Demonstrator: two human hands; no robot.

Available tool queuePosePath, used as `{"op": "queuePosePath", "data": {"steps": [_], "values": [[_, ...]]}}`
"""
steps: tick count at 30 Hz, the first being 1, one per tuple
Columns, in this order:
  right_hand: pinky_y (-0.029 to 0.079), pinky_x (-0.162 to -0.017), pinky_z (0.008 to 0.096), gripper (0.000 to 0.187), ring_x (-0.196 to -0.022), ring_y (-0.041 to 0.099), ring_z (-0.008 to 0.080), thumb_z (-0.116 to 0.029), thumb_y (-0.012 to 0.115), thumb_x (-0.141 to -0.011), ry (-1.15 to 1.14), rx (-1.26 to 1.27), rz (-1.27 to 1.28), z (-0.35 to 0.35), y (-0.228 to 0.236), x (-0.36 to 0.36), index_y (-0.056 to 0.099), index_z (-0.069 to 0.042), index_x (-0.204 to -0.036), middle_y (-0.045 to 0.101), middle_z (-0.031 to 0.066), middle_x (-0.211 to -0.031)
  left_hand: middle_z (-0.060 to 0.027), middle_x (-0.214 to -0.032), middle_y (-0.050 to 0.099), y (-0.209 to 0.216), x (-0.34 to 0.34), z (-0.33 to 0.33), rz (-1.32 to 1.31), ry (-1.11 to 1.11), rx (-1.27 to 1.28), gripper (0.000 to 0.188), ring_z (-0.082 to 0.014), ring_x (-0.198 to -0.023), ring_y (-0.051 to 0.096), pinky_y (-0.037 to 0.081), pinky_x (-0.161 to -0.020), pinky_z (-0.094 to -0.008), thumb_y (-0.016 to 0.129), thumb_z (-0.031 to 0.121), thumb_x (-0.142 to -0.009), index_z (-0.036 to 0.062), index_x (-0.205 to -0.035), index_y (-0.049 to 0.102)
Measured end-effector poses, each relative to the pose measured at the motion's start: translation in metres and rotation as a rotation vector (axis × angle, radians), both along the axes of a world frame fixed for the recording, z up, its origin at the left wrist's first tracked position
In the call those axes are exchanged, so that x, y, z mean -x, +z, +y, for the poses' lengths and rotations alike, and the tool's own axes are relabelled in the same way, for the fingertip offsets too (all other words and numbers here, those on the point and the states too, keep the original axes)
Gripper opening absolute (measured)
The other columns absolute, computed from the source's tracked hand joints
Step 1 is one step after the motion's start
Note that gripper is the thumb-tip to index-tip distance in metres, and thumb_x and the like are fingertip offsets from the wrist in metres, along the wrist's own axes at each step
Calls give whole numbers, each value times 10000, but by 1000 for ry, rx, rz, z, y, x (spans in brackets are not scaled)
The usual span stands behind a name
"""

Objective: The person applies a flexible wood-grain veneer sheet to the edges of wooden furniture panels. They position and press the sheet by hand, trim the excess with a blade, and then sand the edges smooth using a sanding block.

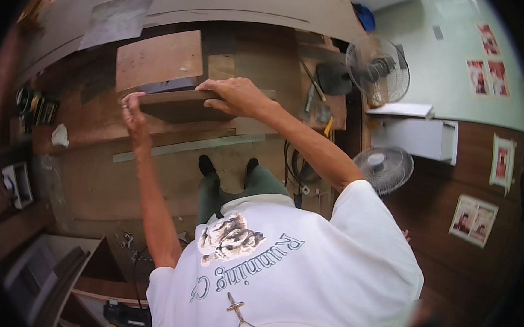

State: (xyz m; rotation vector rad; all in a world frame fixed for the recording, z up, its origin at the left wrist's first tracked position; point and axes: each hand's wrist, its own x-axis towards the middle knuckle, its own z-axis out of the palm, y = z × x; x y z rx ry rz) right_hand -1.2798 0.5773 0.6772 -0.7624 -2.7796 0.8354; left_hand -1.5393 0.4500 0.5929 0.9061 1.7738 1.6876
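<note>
A brown wooden board [184, 106] stands on its edge near the front of the workbench, its thin top edge turned up toward me. My left hand [134, 118] grips its left end, with the thumb and fingers closed round the corner. My right hand [237, 96] pinches the top edge right of the middle, fingers on the far side and thumb on the near side. Just behind it lies a lighter reddish wooden panel [159, 60], with a dark bluish strip showing in the gap between the two.
A long pale sheet [236, 3] spans the back. Right of the bench are a fan [377, 68], hand tools [313, 104] and a lower fan [383, 170]. A white box [416, 139] stands beyond. A pale strip [188, 149] runs before my feet; a black-and-yellow tool case [37, 109] sits left.
</note>
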Motion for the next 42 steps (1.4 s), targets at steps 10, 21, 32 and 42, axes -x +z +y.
{"op": "queuePosePath", "data": {"steps": [10, 21, 32, 42], "values": [[550, -792, 285, 291, -933, 721, 133, -247, 638, -999, -558, 640, 357, 34, -39, -196, 737, -97, -1227, 779, 63, -1015, -126, -1105, 677, -18, -14, 27, 241, 110, -114, 302, -269, -1145, 614, 457, -1048, -421, 438, 231, -1038, -8, -1039, 624], [578, -756, 379, 306, -835, 745, 255, -226, 711, -870, -1177, 424, -32, 133, -472, -488, 747, -101, -1147, 766, 129, -980, -79, -970, 650, -21, 5, 12, -375, 273, -45, 219, -260, -1030, 641, 495, -973, -420, 519, 273, -935, 78, -905, 614], [556, -874, 531, 411, -1099, 647, 432, -213, 689, -874, -1092, -210, -631, 308, -612, -600, 614, -155, -1274, 638, 198, -1205, -19, -814, 572, -33, -17, 5, -346, 133, -114, 304, -232, -991, 595, 438, -1077, -454, 436, 242, -1007, 125, -775, 595], [497, -849, 566, 285, -1034, 643, 497, -166, 559, -943, -1143, -70, -317, 313, -570, -593, 572, -8, -1180, 677, 269, -1080, -171, -871, 615, -50, -1, -5, -14, 240, -177, 159, -313, -951, 595, 424, -1092, -522, 481, 120, -941, 3, -874, 563]]}}
